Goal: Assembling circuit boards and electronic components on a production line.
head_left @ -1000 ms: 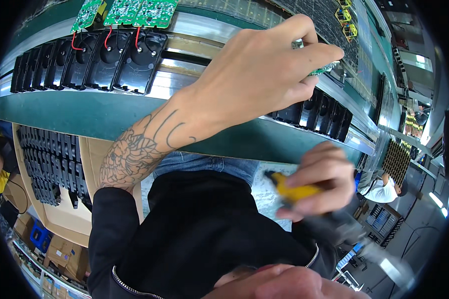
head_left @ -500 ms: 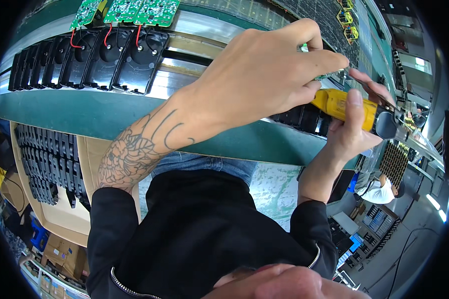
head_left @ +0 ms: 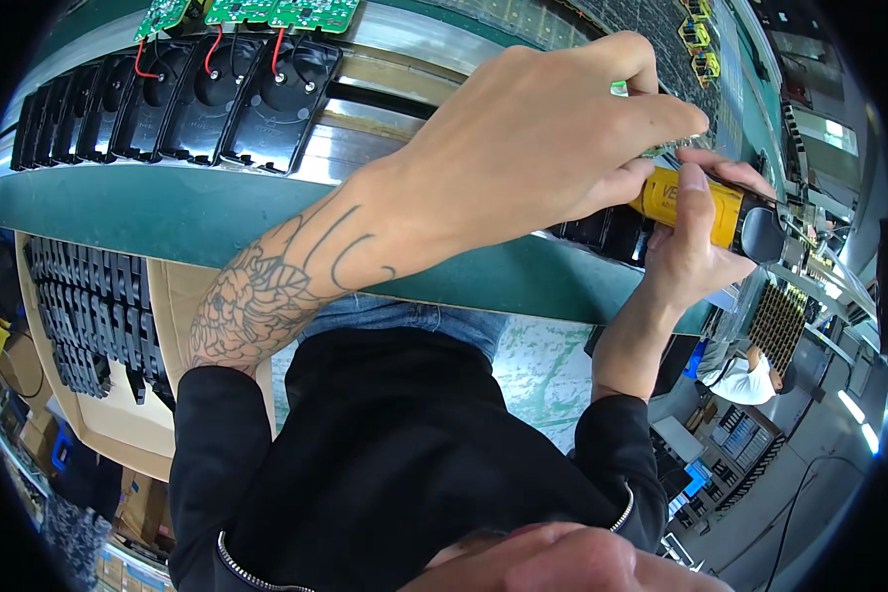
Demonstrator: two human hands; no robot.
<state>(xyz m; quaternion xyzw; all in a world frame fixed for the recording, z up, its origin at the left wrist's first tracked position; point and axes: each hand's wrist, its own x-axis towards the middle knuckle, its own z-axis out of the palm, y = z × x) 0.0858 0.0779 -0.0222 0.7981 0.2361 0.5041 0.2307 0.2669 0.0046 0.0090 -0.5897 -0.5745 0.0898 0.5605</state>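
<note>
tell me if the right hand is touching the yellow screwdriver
Touching. The head view shows the right hand wrapped around the yellow screwdriver, thumb lying across its yellow barrel and fingers curled over the top, no gap visible.

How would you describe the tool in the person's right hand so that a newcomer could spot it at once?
Follow the green conveyor edge to its right end, where both hands meet. The right hand grips a power screwdriver; its yellow barrel and black end stand out from the black housings.
</note>
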